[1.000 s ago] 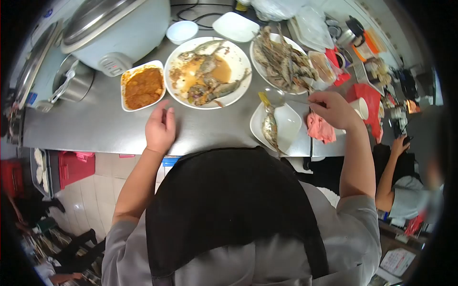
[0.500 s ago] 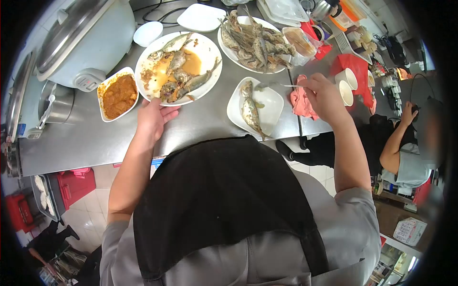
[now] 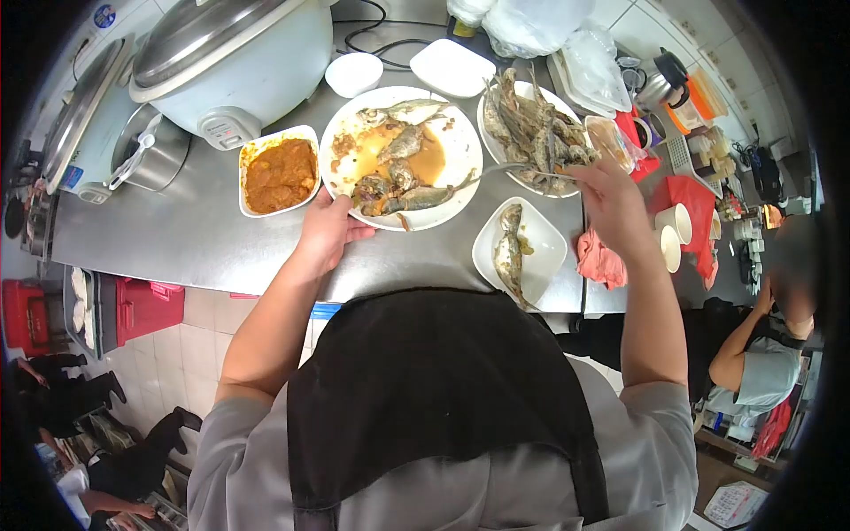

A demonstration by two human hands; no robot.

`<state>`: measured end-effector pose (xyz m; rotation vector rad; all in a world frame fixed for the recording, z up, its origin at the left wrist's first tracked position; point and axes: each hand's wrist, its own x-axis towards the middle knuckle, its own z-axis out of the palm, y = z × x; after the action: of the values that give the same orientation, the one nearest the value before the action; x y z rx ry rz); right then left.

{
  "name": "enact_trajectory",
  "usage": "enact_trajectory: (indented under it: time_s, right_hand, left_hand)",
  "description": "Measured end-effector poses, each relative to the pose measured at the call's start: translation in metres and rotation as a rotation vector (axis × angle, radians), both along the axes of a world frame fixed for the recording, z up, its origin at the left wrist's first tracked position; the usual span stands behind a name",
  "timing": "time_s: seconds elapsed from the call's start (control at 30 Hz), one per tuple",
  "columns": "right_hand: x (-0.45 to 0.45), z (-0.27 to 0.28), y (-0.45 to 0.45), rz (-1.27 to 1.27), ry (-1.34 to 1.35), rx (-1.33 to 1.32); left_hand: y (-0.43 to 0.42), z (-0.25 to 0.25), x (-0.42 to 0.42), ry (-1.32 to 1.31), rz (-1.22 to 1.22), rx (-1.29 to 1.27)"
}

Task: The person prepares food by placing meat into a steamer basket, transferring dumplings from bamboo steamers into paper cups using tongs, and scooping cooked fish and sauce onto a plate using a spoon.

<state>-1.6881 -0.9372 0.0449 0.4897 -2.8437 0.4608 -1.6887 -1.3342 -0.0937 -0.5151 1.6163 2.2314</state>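
Note:
My left hand (image 3: pixel 328 234) grips the near left rim of a large white plate (image 3: pixel 460 133), thumb on top and fingers beneath. Several fish pieces lie on that plate in brown sauce. Between the fingers of my right hand (image 3: pixel 613 203) is the handle of a metal spoon (image 3: pixel 551 174), which points left, its tip near the plate's right rim. Below the spoon sits a squarish white dish (image 3: pixel 544 252) with one whole fish (image 3: pixel 509 252) on it. Behind the spoon, a white plate (image 3: pixel 561 190) bears a heap of fried fish (image 3: pixel 536 124).
To the left are a dish of orange-brown curry (image 3: pixel 279 174), a steel pot (image 3: pixel 168 159) and a large rice cooker (image 3: pixel 257 80). A pink cloth (image 3: pixel 602 259) and paper cups (image 3: pixel 668 248) lie right. A co-worker (image 3: pixel 753 363) is at the far right; other people appear lower left.
The view has shifted, so the counter's contents appear further right and lower. My right hand has moved the spoon from above the single fish toward the sauced plate. My left hand stays on the rim.

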Motion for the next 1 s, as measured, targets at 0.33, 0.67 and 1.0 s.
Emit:
enact_trajectory:
  time_s: [0.33,0.67,1.0]
  right_hand:
    - [-0.046,-0.036,-0.057,0.061,0.033,0.330]
    - [-0.027,-0.044,-0.062,0.016,-0.104,0.331]
    - [-0.017,-0.063,-0.063,0.002,-0.188,0.378]
  left_hand:
    - [-0.004,0.012,0.001,0.068,-0.022,-0.097]
    - [-0.010,0.028,0.002,0.045,-0.064,-0.187]
    - [-0.008,0.046,0.003,0.027,-0.056,-0.209]
